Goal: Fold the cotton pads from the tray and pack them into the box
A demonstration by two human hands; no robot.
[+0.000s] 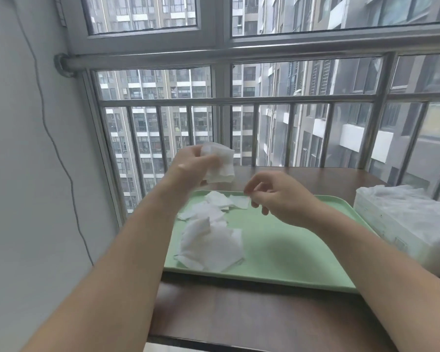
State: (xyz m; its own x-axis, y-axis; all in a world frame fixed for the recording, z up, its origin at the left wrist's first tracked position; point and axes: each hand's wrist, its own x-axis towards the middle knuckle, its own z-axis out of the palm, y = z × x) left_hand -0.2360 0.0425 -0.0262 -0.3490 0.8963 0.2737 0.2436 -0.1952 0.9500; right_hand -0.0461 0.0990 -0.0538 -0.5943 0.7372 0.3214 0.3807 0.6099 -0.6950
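— Window railing (239, 100) of steel bars fills the background, with grey apartment blocks beyond it. What sits in front?

— A dark brown table (239, 313), and on it a pale green tray (290, 250). Loose cotton pads (211, 245) lie heaped on the tray's left half, some overlapping, some crumpled.

— And the hands?

— The left hand (191, 163) is raised above the tray's far left corner. Its fingers are curled round a small stack of pads (221, 163), which sticks out to the right of the grip.

— The right one?

— The right hand (277, 196) hovers over the far middle of the tray, fingers curled, thumb and forefinger close together at the edge of a single pad (239, 201) lying there. I cannot tell whether they actually pinch it or only touch it.

— Where is the box?

— The box (404, 224) stands on the table just right of the tray, white, with crinkled clear plastic over its top. A thin cable (51, 138) runs down the wall on the left.
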